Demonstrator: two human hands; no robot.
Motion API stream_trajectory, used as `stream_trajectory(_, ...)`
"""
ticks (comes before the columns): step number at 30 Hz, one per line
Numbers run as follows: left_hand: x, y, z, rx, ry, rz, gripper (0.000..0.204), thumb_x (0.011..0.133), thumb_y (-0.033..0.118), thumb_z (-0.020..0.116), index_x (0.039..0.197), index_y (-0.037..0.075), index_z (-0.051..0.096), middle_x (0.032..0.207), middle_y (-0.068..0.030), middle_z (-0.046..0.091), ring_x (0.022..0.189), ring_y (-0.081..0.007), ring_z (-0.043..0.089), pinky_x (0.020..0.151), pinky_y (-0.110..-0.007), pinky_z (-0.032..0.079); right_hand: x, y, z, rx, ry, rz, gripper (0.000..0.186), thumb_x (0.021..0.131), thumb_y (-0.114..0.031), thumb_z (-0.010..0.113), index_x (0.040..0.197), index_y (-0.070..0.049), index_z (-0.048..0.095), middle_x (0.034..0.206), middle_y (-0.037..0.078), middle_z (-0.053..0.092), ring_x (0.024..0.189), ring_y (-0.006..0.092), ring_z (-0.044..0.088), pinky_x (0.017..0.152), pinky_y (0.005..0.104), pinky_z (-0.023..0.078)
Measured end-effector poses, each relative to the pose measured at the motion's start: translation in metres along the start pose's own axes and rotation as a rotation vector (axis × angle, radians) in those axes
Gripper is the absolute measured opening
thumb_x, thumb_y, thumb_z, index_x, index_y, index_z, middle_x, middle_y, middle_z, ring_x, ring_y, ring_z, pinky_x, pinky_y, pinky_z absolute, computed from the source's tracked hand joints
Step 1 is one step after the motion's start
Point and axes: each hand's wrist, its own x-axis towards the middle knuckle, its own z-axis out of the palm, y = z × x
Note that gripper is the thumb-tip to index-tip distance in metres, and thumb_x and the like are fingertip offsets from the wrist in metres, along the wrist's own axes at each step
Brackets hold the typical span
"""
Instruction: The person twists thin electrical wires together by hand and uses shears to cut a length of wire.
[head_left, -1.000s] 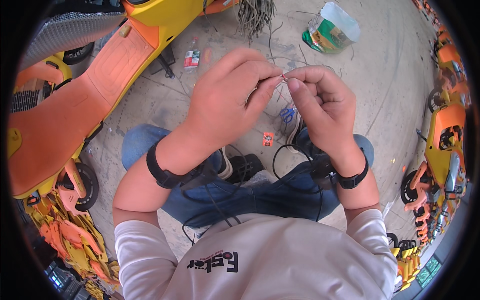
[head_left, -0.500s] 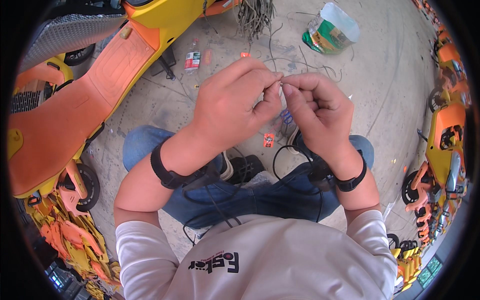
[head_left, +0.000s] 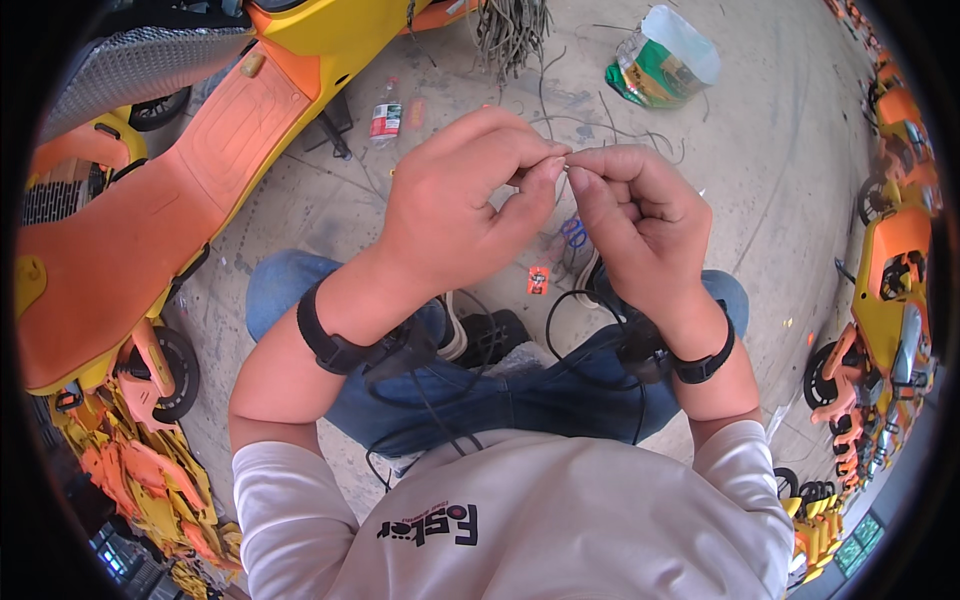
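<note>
My left hand point(head_left: 465, 195) and my right hand point(head_left: 645, 215) meet above the floor, fingertip to fingertip. Each pinches with thumb and forefinger at the same spot. Between the tips shows a tiny thin piece, too small to name. Beyond the fingers, a bundle of grey wires point(head_left: 508, 35) hangs at the top edge, and loose wire strands point(head_left: 612, 122) trail over the floor. Under my hands lie blue looped handles point(head_left: 573, 233), perhaps of scissors, and a small orange card point(head_left: 538, 280).
At the left stands an orange and yellow scooter point(head_left: 215, 130). A plastic bottle point(head_left: 385, 120) with a red label lies near it. A green and white bag point(head_left: 662, 62) sits at the far right. More scooters point(head_left: 885, 280) line the right side. Black cables point(head_left: 550, 320) run by my wrists.
My left hand has turned slightly and shifted a little left at the knuckles, and its thumb is straighter. The right hand has hardly moved. Both still pinch at the same place.
</note>
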Motion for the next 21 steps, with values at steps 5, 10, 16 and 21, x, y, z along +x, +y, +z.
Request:
stream_trajectory(5,-0.0011,0.0013,0.0009,0.054,-0.002,-0.013,0.007,0.08,-0.001,0.064,0.086,-0.002,0.065,0.082,-0.0093,0.063,0.066,-0.0131,0.06,0.06,-0.023,0.049,-0.0001,0.0003,0.0023,-0.034,0.009,-0.048,0.012,0.086,0.002,0.059,0.096,-0.003,0.063,0.059,-0.008,0.042,0.051,-0.0015,0.034,0.045,0.017,0.026)
stream_trajectory(10,-0.0015,0.0053,0.0007,-0.037,-0.004,-0.086,0.005,0.081,-0.002,0.062,0.086,-0.003,0.064,0.081,-0.0084,0.061,0.067,-0.0116,0.06,0.058,-0.022,0.047,-0.0001,0.0012,-0.0009,-0.053,-0.029,-0.116,0.012,0.086,0.003,0.059,0.097,-0.002,0.063,0.059,-0.008,0.044,0.05,-0.0014,0.033,0.045,0.0163,0.027)
stream_trajectory(16,-0.0019,0.0064,0.0027,-0.256,0.016,-0.202,0.005,0.086,-0.002,0.059,0.086,-0.004,0.063,0.085,-0.0072,0.061,0.071,-0.0092,0.059,0.059,-0.019,0.046,0.0007,-0.0045,0.0015,0.062,0.013,-0.017,0.012,0.087,0.004,0.059,0.097,0.0,0.063,0.058,-0.009,0.04,0.051,-0.0017,0.031,0.045,0.0164,0.025)
stream_trajectory(21,0.0001,0.0033,0.0027,-0.147,0.026,-0.138,0.005,0.08,0.001,0.064,0.084,-0.001,0.064,0.078,-0.0078,0.06,0.064,-0.0125,0.06,0.055,-0.024,0.051,0.0016,-0.0003,0.0014,0.01,0.008,-0.069,0.012,0.087,0.004,0.058,0.098,-0.001,0.062,0.058,-0.009,0.04,0.051,-0.0018,0.032,0.045,0.0162,0.025)
